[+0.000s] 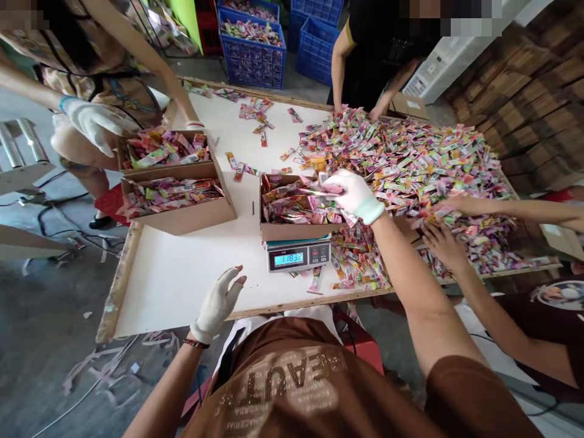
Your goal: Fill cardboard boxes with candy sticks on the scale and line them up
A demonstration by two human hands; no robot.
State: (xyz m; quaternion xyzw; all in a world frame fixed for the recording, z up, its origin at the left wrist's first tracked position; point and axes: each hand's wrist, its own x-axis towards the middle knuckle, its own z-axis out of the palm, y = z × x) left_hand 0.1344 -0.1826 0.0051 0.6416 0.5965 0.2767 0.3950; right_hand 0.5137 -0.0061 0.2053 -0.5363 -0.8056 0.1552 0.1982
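My right hand [353, 194], in a white glove, is closed on a few small candy packets [326, 184] at the right side of an open cardboard box [301, 231]. That box is filled with similar colourful packets and rests on a digital scale [298, 255], whose lit display seems to read about 1183. My left hand [219, 304], gloved with bare fingertips, hovers over the table's near edge, fingers apart and holding nothing. To the right of the box spreads a large heap of loose packets [410, 158].
Two filled cardboard boxes [182, 216] stand on the left of the white table [168, 267], beside a person with a gloved hand [95, 121]. Another person stands at the far side. A co-worker's bare hands [444, 243] reach into the heap at right. Blue crates [255, 64] sit behind.
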